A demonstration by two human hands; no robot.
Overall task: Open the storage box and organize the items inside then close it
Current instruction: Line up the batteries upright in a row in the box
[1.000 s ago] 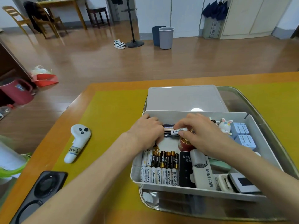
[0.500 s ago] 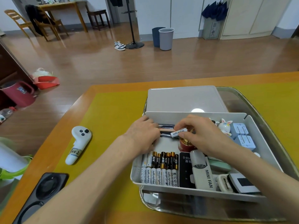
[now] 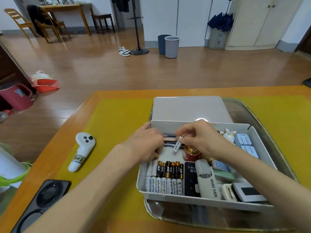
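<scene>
The white storage box (image 3: 198, 201) stands open on the table, its lid (image 3: 188, 108) lying flat behind it. My right hand (image 3: 202, 138) pinches a white Heybright battery (image 3: 177, 144) tilted above the box's back left area. My left hand (image 3: 146, 143) reaches over the box's left wall with its fingers curled around a few pens (image 3: 170, 139) lying along the back; a gold-tipped battery shows under its palm. A row of batteries (image 3: 165, 179) lines the front left. A red jar (image 3: 191, 153), a black device (image 3: 191, 180) and a MINI FAN (image 3: 208, 184) lie beside them.
The box sits in a clear tray (image 3: 277, 132) on a yellow mat (image 3: 109, 128). A white controller (image 3: 80, 151) and a black case (image 3: 40, 200) lie to the left. A rabbit figure (image 3: 229, 134) and small grey boxes (image 3: 245, 143) fill the box's right side.
My right hand has turned the white battery from lying nearly level to tilted downward. My left hand has shifted slightly along the pens.
</scene>
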